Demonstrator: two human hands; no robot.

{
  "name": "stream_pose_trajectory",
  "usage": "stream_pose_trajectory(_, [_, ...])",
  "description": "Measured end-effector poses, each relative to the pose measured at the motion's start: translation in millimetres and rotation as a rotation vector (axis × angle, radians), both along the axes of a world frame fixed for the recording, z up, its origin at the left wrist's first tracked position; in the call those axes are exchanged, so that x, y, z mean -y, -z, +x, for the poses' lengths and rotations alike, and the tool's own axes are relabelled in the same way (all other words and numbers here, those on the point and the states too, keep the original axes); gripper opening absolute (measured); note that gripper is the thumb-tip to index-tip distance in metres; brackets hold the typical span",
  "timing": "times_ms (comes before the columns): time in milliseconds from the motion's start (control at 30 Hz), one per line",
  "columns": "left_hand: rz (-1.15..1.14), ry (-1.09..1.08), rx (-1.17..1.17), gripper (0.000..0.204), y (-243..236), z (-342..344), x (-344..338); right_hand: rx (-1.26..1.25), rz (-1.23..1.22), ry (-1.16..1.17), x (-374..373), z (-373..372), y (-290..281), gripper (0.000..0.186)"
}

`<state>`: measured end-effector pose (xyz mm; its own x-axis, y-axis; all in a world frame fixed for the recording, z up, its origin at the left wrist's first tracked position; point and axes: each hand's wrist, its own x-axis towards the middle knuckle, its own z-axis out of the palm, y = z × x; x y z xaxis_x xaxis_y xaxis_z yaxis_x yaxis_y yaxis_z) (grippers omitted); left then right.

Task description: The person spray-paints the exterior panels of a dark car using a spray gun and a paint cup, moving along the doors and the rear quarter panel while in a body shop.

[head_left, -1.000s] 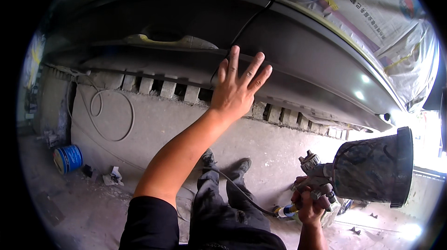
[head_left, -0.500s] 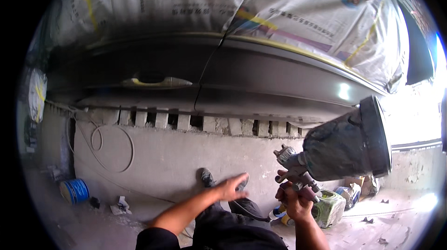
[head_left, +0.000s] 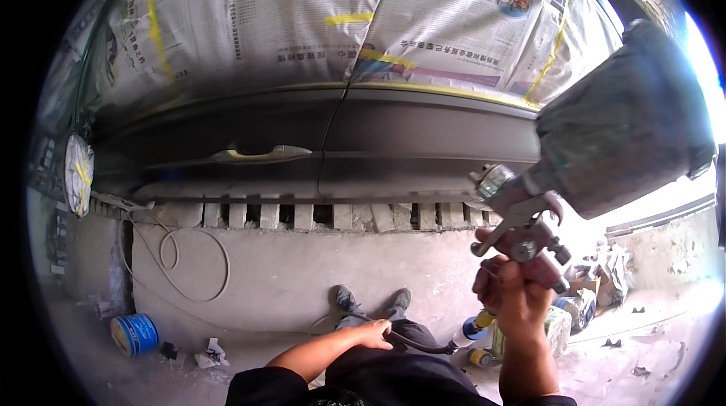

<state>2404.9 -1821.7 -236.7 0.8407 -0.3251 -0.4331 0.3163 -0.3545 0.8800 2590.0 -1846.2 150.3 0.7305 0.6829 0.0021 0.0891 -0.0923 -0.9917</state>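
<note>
My right hand (head_left: 514, 296) grips a metal spray gun (head_left: 525, 243), held raised at the right, with a big paint-smeared cup (head_left: 620, 130) on top. My left hand (head_left: 374, 334) is closed around a dark hose (head_left: 420, 345) in front of my waist. Beyond both hands is a car side in matte dark grey (head_left: 423, 126), with a tape-edged door handle (head_left: 261, 153). Its upper part is covered in newspaper masking (head_left: 446, 13) held by yellow tape.
A wrapped mirror (head_left: 78, 175) sits at the left. A pale hose (head_left: 198, 296) lies coiled near a blue bucket (head_left: 134, 334). A concrete ledge with blocks (head_left: 302, 217) runs below the car. Containers and scrap (head_left: 575, 308) stand at the right.
My left hand has left the car panel, dropped to my waist and closed on the hose. The spray gun has risen. The view now takes in more masking.
</note>
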Motion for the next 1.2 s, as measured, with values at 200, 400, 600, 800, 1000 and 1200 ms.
stream_pose_trajectory(200, [-0.226,0.173,0.04,0.042,13,19,33,0.056,0.133,0.081,-11,-10,-35,0.049])
stream_pose_trajectory(400, [0.433,0.071,-0.026,0.03,47,-43,-29,0.177,0.13,0.256,5,4,-59,0.056])
stream_pose_trajectory(600, [0.772,-0.36,-0.585,0.037,34,-189,-91,0.148,0.065,0.325,35,19,-55,0.044])
stream_pose_trajectory(800, [0.662,-0.798,-0.686,0.036,17,-247,-58,0.129,-0.02,0.138,26,15,-22,0.034])
stream_pose_trajectory(1000, [0.621,-0.89,-0.594,0.037,13,-280,-40,-0.071,-0.081,-0.138,1,15,-3,0.032])
stream_pose_trajectory(1200, [0.666,-0.926,-0.518,0.035,4,-268,-30,-0.168,-0.09,-0.084,-1,35,-19,0.017])
